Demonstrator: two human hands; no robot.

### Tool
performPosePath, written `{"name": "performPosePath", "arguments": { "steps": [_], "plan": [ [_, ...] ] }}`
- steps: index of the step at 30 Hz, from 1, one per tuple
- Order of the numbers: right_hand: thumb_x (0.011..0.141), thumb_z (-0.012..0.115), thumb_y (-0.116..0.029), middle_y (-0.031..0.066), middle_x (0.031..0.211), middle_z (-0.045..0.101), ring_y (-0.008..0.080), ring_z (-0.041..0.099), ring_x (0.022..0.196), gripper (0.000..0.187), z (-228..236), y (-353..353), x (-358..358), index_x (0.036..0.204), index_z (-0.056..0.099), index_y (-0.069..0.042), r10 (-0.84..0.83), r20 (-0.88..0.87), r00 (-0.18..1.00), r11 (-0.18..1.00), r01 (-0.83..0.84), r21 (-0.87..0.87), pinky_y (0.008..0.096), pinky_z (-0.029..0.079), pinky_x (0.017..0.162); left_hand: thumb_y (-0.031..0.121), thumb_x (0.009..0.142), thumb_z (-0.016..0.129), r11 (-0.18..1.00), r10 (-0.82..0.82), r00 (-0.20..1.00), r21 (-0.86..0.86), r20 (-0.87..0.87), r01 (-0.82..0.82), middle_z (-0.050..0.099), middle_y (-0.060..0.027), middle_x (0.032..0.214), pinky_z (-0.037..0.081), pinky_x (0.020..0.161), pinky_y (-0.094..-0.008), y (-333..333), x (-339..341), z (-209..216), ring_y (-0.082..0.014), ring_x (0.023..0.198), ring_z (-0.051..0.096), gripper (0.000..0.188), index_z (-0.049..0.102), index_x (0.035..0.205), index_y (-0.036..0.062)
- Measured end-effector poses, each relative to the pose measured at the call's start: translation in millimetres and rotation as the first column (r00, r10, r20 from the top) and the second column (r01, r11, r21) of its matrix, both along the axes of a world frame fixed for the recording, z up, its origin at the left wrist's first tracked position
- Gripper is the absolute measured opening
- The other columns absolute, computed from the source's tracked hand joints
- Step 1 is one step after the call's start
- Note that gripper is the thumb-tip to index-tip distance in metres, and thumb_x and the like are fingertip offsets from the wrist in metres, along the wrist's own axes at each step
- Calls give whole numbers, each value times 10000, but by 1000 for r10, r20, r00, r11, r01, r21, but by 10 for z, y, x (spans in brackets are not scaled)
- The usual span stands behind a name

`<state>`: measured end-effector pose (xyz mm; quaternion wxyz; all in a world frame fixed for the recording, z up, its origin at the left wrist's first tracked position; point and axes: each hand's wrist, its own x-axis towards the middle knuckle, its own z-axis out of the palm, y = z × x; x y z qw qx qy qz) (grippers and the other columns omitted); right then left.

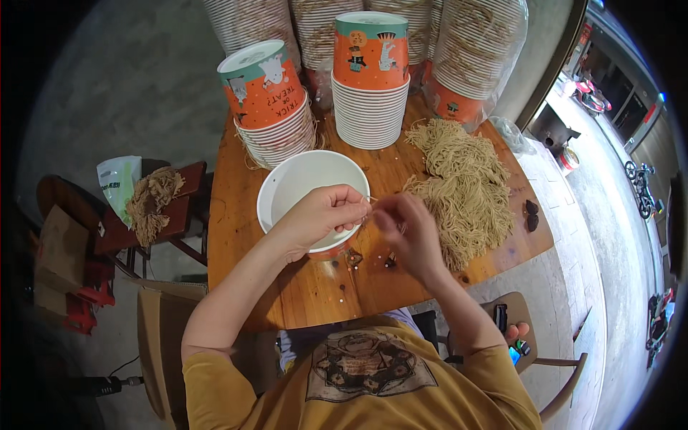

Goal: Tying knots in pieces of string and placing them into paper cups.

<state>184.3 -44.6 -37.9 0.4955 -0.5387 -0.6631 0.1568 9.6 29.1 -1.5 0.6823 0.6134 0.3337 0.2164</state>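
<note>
My fingers (358,208) on both hands pinch a thin tan string (370,203) at the near rim of the white paper bucket (308,185); left hand (319,215), right hand (405,228). A heap of tan strings (459,179) lies just right. Behind stand orange, teal-banded bucket stacks (371,79) with cartoon figures.

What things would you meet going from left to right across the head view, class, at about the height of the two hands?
Tan string bundle on the side stool → white paper bucket → left hand → right hand → pile of tan strings on the wooden table → two small dark pieces near the table edge.
</note>
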Motion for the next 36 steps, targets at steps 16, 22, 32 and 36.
{"name": "performPosePath", "arguments": {
  "steps": [16,22,32,36],
  "plan": [
    [881,630,-167,-11,845,568,56,517,737,141,-114,-52,49,928,562,-52,188,-723,665,869,-456,-193,226,433,686,122,900,585,1000,-19,1000,14,-3,20,551,8,808,398,635,-188,-28,24,16,-47,694,460,138,599,936,-10],
    [885,633,-197,-35,740,536,34,458,659,173,-44,-16,65,896,572,-35,118,-535,837,890,-328,-317,215,403,593,172,889,608,998,-24,1000,51,10,23,533,28,742,395,602,-183,-27,27,8,-40,657,465,165,600,922,11],
    [878,635,-201,46,811,580,104,518,700,216,-98,-37,124,923,604,8,-21,-200,980,993,-3,-121,273,432,634,169,888,603,997,-10,1000,82,-6,11,553,25,761,399,613,-179,-21,4,-1,-33,670,478,163,603,929,11],
    [889,633,-218,44,891,619,93,563,789,240,-101,-7,-38,971,594,4,109,-362,926,955,-198,-218,250,452,705,169,887,603,996,1,1000,89,17,-3,549,26,757,399,612,-177,-13,23,-51,-30,678,483,164,604,934,12]
  ]
}}
